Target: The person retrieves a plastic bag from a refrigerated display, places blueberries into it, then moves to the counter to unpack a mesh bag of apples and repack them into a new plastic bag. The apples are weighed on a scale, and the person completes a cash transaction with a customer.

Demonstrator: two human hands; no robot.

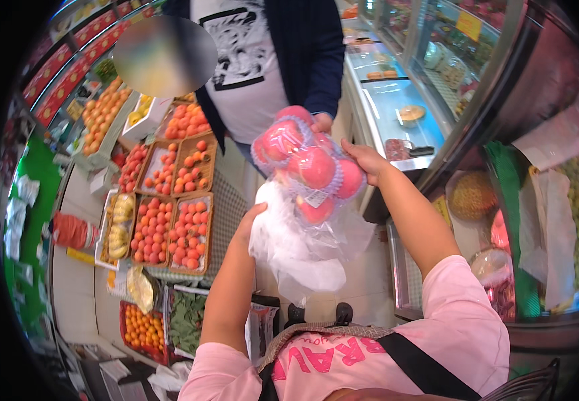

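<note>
A clear plastic bag of round red fruit in foam net sleeves is held up before me; a printed label is on its lower front. My right hand grips the bag's right side, thumb near the top. At the lower left, my left hand holds a crumpled white plastic bag gathered below the fruit; its fingers are hidden behind the plastic. Opposite me stands a person in a dark jacket, whose hand touches the far top of the fruit bag.
At left, wicker baskets of red and orange fruit stand on a checked cloth. A crate of small orange fruit and leafy greens lie lower. A glass-fronted display case and a blue-lined chilled counter run along the right. Tiled floor shows below.
</note>
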